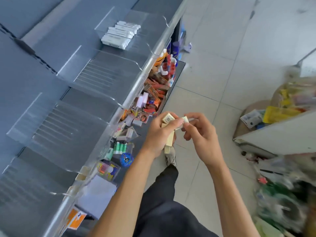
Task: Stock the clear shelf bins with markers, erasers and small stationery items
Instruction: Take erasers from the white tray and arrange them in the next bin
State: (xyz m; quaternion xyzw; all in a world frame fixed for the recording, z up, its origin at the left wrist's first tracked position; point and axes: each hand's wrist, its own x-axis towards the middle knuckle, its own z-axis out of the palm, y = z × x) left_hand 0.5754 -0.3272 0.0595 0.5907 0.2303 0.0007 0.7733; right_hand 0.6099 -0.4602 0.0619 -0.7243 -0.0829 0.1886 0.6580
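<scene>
Sorting cream eraser boxes (168, 118) just right of the shelf rail (135, 86): left hand (159, 134) curled round the stack, right hand (201, 134) pinching one box's end. Empty clear bins (102, 77) lie beyond the rail, leftward; left hand nearer them, by my read.

Markers (119, 34): white, lying side by side in a neat layer inside the farthest bin.
Clear bins (95, 77): transparent, open-topped, set in a row along the grey shelf, with curved front lips.
Erasers (168, 119): small cream blocks, one showing a barcode label, bunched in the left hand (159, 132) beside the shelf edge; one block pinched by the right hand (200, 134).
</scene>
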